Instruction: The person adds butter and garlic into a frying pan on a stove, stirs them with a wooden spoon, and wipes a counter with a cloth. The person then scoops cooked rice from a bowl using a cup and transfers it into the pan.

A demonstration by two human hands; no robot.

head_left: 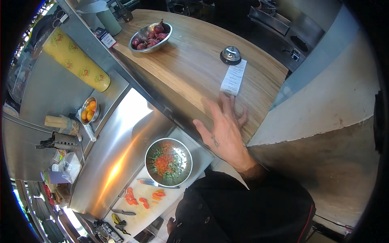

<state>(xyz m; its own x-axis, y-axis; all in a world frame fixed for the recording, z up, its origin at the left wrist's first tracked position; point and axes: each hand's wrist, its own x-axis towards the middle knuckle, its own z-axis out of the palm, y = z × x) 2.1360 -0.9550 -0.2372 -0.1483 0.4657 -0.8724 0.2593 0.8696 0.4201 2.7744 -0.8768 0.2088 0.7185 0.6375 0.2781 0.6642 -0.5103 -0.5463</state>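
My right hand (225,131) reaches over the wooden counter (190,67), back up, thumb and fingers apart. Its fingertips are at the near end of a printed paper slip (234,79), and whether they press on it is unclear. The slip's far end lies beside a metal call bell (231,54). My left hand (171,225) is a small dark part at the bottom, beside my black jacket; its fingers are mostly hidden. Below the counter, a steel bowl (169,162) holds chopped green and orange-red bits. A knife (158,184) lies beside it on a white board (162,205) with cut red and orange pieces.
A bowl of red onions (150,37) stands on the counter. Left are a yellow patterned cylinder (77,60), a bowl of orange fruit (89,110) and a utensil holder (64,141). A small knife (123,212) lies on the board. A wall (324,97) bounds the right.
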